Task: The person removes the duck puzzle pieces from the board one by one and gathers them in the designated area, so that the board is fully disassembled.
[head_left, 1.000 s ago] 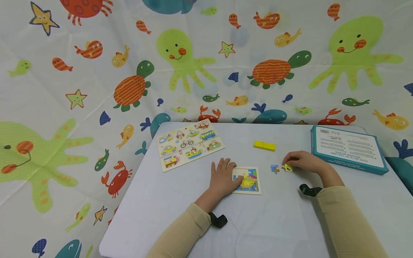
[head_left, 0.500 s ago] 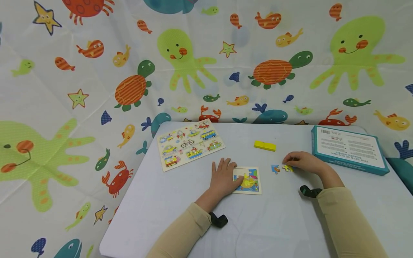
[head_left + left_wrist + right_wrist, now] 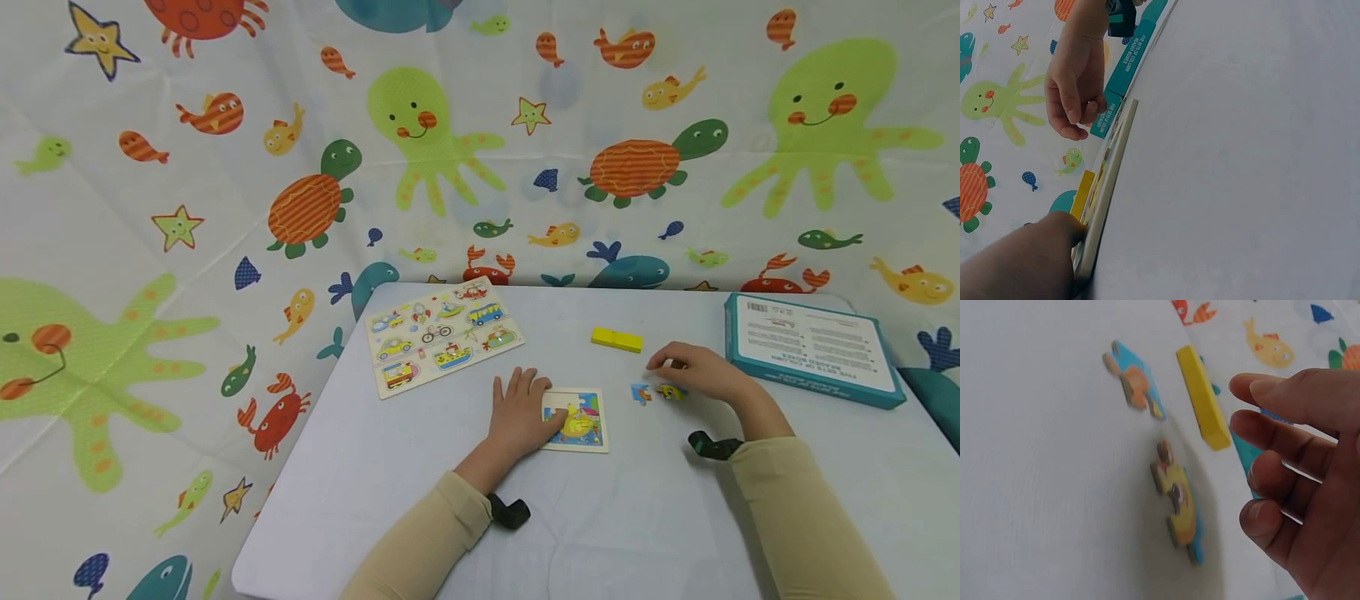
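My left hand (image 3: 519,419) rests at the left side of a small wooden jigsaw puzzle (image 3: 605,425) showing a yellow figure, fingers spread on the table and thumb lying over the picture. Just above two loose puzzle pieces hovers my right hand (image 3: 701,371), its fingers loosely bent and nothing between them in the right wrist view. One is a blue-and-orange puzzle piece (image 3: 1135,378); the other, a yellow puzzle piece (image 3: 1182,512) with a blue edge, lies closer to the fingers. The left wrist view shows the puzzle edge-on, its light edge (image 3: 1107,187) beside the left hand.
A yellow block (image 3: 617,340) lies behind the loose pieces. At the back left is a wooden vehicle puzzle board (image 3: 420,367). A teal box (image 3: 813,342) with a white label stands at the back right, near the right hand. A printed sea-animal cloth (image 3: 480,167) hangs behind the table.
My right hand has risen off the yellow puzzle piece and shifted slightly left, leaving the piece on the table. The left hand keeps its place on the puzzle.
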Demonstrator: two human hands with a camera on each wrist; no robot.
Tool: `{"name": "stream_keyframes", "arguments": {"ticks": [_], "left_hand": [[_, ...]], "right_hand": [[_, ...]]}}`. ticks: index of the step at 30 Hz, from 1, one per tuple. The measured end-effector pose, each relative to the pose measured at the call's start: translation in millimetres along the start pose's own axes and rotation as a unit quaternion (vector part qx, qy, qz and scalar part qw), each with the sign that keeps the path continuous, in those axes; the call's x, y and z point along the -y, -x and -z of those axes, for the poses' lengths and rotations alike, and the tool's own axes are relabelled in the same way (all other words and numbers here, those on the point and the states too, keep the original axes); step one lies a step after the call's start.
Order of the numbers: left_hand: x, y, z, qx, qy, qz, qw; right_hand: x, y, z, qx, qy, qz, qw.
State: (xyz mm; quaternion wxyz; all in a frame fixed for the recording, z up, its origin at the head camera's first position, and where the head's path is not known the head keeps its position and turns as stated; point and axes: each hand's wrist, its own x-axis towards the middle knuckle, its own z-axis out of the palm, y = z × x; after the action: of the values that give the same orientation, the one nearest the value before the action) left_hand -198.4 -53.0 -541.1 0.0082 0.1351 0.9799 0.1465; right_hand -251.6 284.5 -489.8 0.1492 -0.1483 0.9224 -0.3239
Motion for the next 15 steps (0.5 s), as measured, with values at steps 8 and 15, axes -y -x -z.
{"name": "stream_keyframes", "arguments": {"ticks": [8, 15], "left_hand": [[0.0, -0.5, -1.5, 0.002, 0.0, 0.002, 1.0], [1.1, -0.8, -4.7, -0.007, -0.004, 0.001, 1.0]], "right_hand": [[20.4, -6.7, -9.3, 0.009, -0.011, 0.039, 0.9992], [34.1, -15.3, -24.5, 0.035, -0.027, 0.051, 0.9977]]}}
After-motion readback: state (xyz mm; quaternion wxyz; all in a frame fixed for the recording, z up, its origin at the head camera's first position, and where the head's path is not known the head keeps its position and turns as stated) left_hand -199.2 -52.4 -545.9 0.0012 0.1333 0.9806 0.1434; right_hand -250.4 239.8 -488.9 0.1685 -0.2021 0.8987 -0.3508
